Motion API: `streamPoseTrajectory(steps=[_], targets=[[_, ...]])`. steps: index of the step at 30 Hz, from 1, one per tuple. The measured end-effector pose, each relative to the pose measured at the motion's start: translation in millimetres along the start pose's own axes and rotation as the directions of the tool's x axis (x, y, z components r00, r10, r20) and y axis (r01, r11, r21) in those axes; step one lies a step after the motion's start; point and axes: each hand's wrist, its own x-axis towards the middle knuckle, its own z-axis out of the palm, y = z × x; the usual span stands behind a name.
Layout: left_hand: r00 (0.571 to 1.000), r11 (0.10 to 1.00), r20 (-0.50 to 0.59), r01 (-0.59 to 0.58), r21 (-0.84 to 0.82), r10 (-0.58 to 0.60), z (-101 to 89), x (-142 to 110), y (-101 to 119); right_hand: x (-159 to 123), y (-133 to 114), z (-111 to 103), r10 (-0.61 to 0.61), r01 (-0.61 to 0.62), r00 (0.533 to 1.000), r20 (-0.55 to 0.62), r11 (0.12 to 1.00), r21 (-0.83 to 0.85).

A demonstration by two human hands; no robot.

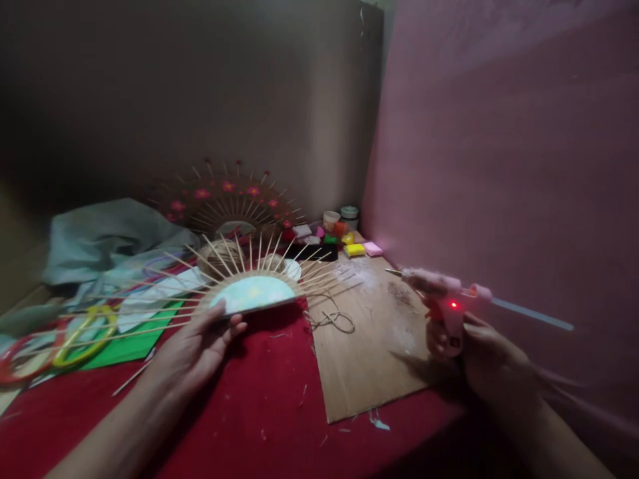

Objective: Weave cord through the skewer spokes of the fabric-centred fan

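My left hand (200, 346) grips the near edge of a round pale disc (252, 294) ringed with thin wooden sticks that fan outward, lifted and tilted above the red cloth (249, 406). My right hand (479, 352) is closed round a pink hot glue gun (446, 299). Its red light is on, its nozzle points left toward the disc, and a glue stick juts out behind to the right. The gun hovers over a brown cardboard sheet (364, 346), apart from the disc.
A finished stick fan with pink flowers (227, 199) leans on the back wall. Small coloured clay blocks (354, 247) and cups sit at the back. Twine (332, 320) lies on the cardboard. Grey cloth (100, 236), green paper (134, 342) and coloured rings (54, 346) lie left. A pink wall (499, 166) stands right.
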Motion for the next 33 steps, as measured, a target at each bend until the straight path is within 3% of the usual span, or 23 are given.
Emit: streamPoseTrajectory(steps=[3,5,8,9,11,12,13,14,16,18,19,21,23,33], targets=[[0.998,0.999,-0.040,0.040,0.032,-0.039,-2.3,-1,0,-5,2,4,0.072,-0.084,0.996,0.059,0.965,0.248],[0.984,0.975,0.000,0.178,0.132,-0.180,-4.6,-6,2,-8,1,9,0.081,-0.101,0.994,0.075,0.939,0.329],[0.871,0.828,0.147,0.376,0.416,-0.469,-0.8,-21,4,-12,-1,17,0.114,-0.137,0.990,0.084,0.923,0.360],[0.848,0.802,0.219,0.326,0.501,-0.482,4.6,-28,3,-13,0,19,0.127,-0.150,0.988,0.090,0.924,0.350],[0.870,0.800,0.360,0.064,0.597,-0.338,22.5,-42,0,-15,3,24,0.141,-0.169,0.984,0.110,0.935,0.313],[0.882,0.762,0.427,-0.132,0.634,-0.202,34.2,-48,-3,-16,5,26,0.144,-0.173,0.982,0.119,0.943,0.285],[0.856,0.675,0.514,-0.350,0.649,-0.051,46.8,-54,-6,-17,8,28,0.139,-0.167,0.983,0.123,0.952,0.255],[0.787,0.557,0.611,-0.547,0.625,0.088,59.4,-59,-9,-18,10,29,0.131,-0.157,0.983,0.125,0.962,0.222],[0.538,0.273,0.788,-0.839,0.470,0.299,81.7,-64,-16,-20,14,33,0.121,-0.139,0.986,0.118,0.978,0.153],[0.295,-0.009,0.871,-0.946,0.325,0.392,97.1,-66,-24,-22,16,36,0.112,-0.124,0.987,0.112,0.987,0.101],[0.209,-0.112,0.893,-0.955,0.274,0.398,102.1,-66,-29,-23,17,37,0.109,-0.119,0.988,0.109,0.989,0.085],[0.123,-0.228,0.917,-0.948,0.222,0.380,107.7,-66,-36,-25,16,38,0.092,-0.100,0.990,0.104,0.992,0.073],[0.102,-0.261,0.928,-0.943,0.204,0.358,109.7,-66,-41,-26,15,39,0.076,-0.084,0.991,0.111,0.994,0.070],[0.083,-0.324,0.939,-0.926,0.196,0.333,113.2,-74,-42,-26,18,33,0.069,-0.069,0.987,0.145,0.998,-0.004]])
